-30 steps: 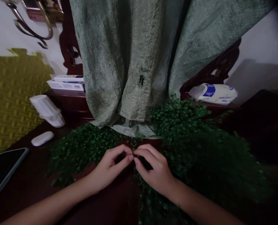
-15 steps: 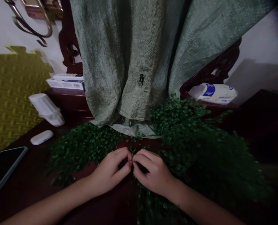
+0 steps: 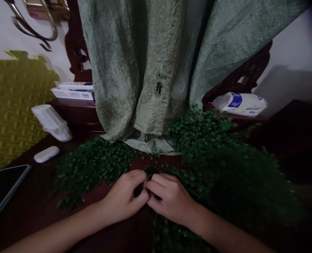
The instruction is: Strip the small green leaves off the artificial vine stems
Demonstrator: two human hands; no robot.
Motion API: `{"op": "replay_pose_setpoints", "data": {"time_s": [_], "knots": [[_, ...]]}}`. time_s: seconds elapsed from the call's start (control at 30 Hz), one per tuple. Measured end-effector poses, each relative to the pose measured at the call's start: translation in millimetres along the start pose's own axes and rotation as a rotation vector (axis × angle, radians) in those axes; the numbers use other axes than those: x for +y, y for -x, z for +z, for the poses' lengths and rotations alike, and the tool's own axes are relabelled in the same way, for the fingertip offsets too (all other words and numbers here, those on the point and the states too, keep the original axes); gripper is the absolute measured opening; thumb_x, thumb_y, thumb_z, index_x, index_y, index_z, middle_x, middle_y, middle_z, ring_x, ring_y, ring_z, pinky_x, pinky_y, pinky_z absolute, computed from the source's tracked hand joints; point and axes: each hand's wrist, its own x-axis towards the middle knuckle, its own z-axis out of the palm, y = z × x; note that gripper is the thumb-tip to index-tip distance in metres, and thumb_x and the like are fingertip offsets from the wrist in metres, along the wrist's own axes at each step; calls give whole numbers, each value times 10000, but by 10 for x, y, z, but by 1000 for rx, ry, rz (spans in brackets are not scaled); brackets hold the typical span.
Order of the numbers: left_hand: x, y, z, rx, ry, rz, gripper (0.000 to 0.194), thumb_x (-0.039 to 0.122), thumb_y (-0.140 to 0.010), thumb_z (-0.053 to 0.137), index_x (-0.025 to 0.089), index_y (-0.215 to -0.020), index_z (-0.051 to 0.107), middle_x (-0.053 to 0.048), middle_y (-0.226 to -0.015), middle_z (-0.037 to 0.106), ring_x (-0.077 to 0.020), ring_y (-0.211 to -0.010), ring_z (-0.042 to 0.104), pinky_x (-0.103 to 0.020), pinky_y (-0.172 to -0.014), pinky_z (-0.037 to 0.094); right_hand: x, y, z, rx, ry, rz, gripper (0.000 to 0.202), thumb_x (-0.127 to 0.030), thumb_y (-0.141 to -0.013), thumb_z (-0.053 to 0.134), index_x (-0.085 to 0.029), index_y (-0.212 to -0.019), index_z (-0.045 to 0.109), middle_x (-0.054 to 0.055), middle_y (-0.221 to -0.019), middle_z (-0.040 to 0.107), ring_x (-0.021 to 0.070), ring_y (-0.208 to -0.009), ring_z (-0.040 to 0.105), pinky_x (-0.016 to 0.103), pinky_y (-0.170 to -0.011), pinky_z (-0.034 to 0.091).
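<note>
While both forearms (image 3: 66,230) angle inward above the table (image 3: 119,240), the left hand (image 3: 126,193) and right hand (image 3: 171,196) meet, fingers (image 3: 139,178) pinched closed beside green sprigs (image 3: 198,175); contents hidden.

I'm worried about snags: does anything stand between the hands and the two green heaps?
Nothing visible does. The left hand has the left green heap close by; the right hand has the right green heap close by. The grey-green sack hangs beyond both hands.
</note>
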Motion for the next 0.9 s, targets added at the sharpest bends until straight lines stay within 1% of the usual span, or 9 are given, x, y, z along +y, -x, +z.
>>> {"op": "replay_pose_setpoints", "data": {"time_s": [0.13,0.3,0.53,0.63,0.7,0.77,0.83,0.9], "knots": [[-19,17,30,2,-46,9,182,139,-797,432,209,-663,329,22,-640,428,-148,-619,443,-266,-568,307,10,6,12,-21,-41,-12,240,-159,-901,455,-196,-677,532,-18,-633,468,126,-575,450,254,-553,397],[-4,18,25,0,-63,-1,188,128,-789,434,209,-665,319,18,-644,428,-151,-625,447,-268,-574,306,23,10,19,-32,-48,-36,263,-170,-931,437,-188,-687,532,-16,-641,458,127,-581,439,254,-565,399],[15,41,40,-2,-135,-26,194,134,-780,456,208,-658,325,6,-644,445,-161,-636,462,-270,-574,313,40,28,-8,-129,25,-75,262,-208,-963,424,-187,-727,538,0,-690,488,146,-632,465,274,-598,413],[1,46,41,30,-197,-28,182,125,-770,453,206,-659,334,-2,-653,456,-168,-643,468,-273,-573,316,37,35,5,-127,59,-85,268,-180,-954,416,-188,-714,535,4,-682,490,152,-629,469,284,-603,426],[-12,36,28,82,-241,-34,182,117,-762,450,204,-647,340,-2,-646,451,-168,-634,464,-274,-570,315,33,37,21,-92,66,-71,274,-139,-936,405,-189,-701,537,4,-664,486,152,-616,475,286,-604,440],[-20,21,9,117,-224,-53,165,115,-771,457,199,-650,382,2,-643,465,-160,-623,474,-266,-568,329,29,30,33,-17,32,-24,253,-101,-911,408,-184,-726,558,10,-676,509,149,-624,505,278,-618,465],[-22,9,-4,123,-163,-68,123,126,-800,472,189,-696,459,3,-667,512,-150,-632,507,-254,-579,362,27,10,30,101,-25,49,206,-76,-890,440,-178,-792,590,24,-734,565,145,-669,556,265,-656,493],[-19,7,-7,133,-145,-50,86,148,-833,485,183,-761,516,-4,-712,555,-151,-665,539,-252,-602,392,28,-19,9,251,-76,118,180,-55,-872,482,-181,-861,611,32,-798,610,143,-725,593,258,-700,509]]}}
